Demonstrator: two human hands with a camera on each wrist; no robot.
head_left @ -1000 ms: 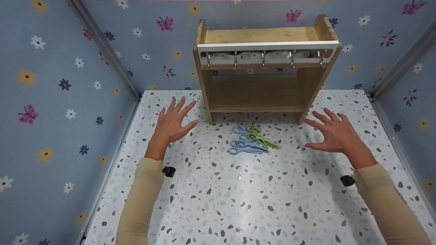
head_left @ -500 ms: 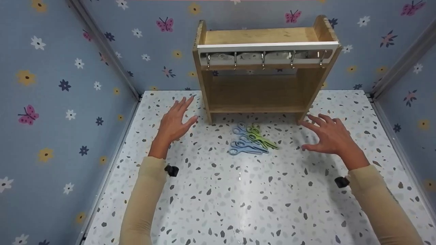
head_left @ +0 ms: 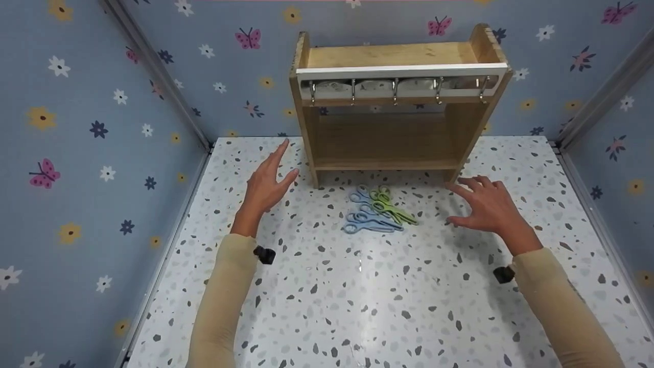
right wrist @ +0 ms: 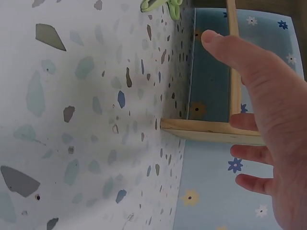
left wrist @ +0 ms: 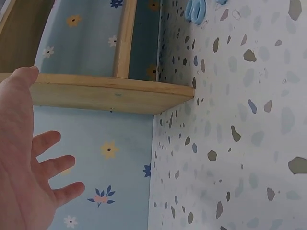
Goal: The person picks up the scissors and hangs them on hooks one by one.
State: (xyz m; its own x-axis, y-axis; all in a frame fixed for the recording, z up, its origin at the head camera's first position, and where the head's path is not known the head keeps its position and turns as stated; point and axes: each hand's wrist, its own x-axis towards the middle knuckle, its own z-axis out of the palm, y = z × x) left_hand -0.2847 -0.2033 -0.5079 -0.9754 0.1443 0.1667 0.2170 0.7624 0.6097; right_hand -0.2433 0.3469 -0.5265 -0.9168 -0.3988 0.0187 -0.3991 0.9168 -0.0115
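Several pairs of scissors lie in a loose pile in front of the wooden rack: light blue scissors (head_left: 369, 223) on the left, green scissors (head_left: 391, 205) on the right. My left hand (head_left: 264, 185) hovers left of the wooden rack (head_left: 386, 162), fingers extended and thumb apart, holding nothing. On the other side my right hand (head_left: 488, 205) is held near the rack's right foot, thumb and fingers spread, also with nothing in it. Blue finger loops (left wrist: 195, 10) show at the top of the left wrist view. Green handles (right wrist: 165, 5) appear at the top of the right wrist view.
A row of metal hooks (head_left: 395, 92) runs along the rack's white front strip. The rack stands on a speckled white surface (head_left: 388, 306) against a flowered blue back wall (head_left: 245, 76). Similar panels close off the left and right sides.
Both hands have moved inward, the left one rightward and the right one leftward. The left fingers have drawn closer together. Scissors and rack have stayed put.
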